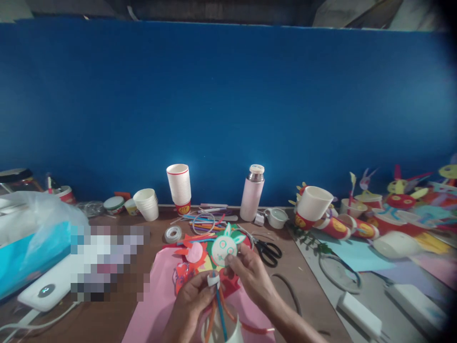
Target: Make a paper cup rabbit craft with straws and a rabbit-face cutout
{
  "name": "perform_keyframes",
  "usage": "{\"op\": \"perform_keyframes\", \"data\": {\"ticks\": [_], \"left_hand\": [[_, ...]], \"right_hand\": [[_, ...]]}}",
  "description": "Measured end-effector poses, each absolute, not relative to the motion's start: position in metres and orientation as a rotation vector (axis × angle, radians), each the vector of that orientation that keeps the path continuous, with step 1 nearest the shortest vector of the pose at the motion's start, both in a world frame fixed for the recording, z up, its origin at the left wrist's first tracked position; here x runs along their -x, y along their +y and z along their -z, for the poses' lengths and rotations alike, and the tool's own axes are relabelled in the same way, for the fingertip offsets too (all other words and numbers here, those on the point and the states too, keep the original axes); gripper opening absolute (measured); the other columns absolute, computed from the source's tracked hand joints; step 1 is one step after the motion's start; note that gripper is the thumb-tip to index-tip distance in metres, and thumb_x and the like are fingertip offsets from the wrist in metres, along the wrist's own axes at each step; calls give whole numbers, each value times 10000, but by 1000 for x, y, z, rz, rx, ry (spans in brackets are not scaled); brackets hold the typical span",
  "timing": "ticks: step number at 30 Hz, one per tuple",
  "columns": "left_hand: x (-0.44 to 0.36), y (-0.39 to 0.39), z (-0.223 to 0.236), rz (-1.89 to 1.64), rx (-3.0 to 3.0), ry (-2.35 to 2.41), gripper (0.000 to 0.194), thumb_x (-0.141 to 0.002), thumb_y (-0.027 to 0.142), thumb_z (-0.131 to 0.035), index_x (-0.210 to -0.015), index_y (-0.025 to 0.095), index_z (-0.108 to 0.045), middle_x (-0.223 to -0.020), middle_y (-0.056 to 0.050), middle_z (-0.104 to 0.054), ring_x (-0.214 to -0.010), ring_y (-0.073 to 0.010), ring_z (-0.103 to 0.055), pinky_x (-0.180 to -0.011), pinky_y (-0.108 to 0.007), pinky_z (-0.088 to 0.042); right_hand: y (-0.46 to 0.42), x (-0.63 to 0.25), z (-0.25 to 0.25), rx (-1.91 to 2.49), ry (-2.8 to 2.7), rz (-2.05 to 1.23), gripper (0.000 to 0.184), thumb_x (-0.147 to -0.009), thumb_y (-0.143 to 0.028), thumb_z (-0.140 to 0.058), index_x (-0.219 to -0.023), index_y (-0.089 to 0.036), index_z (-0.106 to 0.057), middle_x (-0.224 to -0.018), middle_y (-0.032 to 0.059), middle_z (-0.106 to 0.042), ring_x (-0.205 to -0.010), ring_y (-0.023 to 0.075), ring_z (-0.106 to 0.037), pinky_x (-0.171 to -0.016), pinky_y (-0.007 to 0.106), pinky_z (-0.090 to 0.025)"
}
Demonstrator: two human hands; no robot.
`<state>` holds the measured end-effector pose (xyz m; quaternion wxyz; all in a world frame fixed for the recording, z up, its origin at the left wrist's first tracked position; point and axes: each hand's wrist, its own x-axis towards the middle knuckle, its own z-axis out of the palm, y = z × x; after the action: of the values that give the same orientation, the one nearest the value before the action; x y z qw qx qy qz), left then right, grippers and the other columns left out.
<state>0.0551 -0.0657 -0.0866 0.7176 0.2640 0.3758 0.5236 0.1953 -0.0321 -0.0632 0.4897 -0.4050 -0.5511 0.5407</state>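
Pinched in my right hand (252,274) is a round white paper rabbit face (222,248) with pointed ears and a drawn green and red outline. My left hand (191,302) grips a small white band (213,280) at the upper ends of orange and blue pipe cleaners (220,309). These stems run down to a white paper cup (233,333) at the bottom edge, partly cut off by the frame. Behind both hands, red, green and yellow paper cutouts (185,276) lie on a pink sheet (153,305).
Black-handled scissors (269,252) and a tape roll (173,234) lie beyond the pink sheet. A tall cup stack (179,186) and a pink flask (252,195) stand by the blue partition (221,105). Finished paper-cup figures (396,200) crowd the right side; a white power bank (46,288) sits left.
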Motion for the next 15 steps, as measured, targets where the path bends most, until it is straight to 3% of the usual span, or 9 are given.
{"op": "perform_keyframes", "data": {"ticks": [6, 15], "left_hand": [[-45, -62, 85, -1172, -588, 963, 298, -518, 288, -781, -756, 142, -675, -572, -4, -598, -482, -92, -520, -482, -193, -393], [-39, -65, 64, -1200, -469, 975, 267, -562, 263, -749, -768, 154, -619, -527, 43, -532, -401, -70, -475, -449, -205, -401]], "right_hand": [[-9, -218, 74, 1037, -1428, -1206, 173, -827, -325, -454, -787, -159, -481, -577, -20, -543, -520, 108, -513, -524, 217, -401], [21, -262, 89, 1563, -1845, -665, 190, -802, -291, -418, -672, -181, -502, -604, 0, -636, -547, 132, -549, -535, 214, -330]]}}
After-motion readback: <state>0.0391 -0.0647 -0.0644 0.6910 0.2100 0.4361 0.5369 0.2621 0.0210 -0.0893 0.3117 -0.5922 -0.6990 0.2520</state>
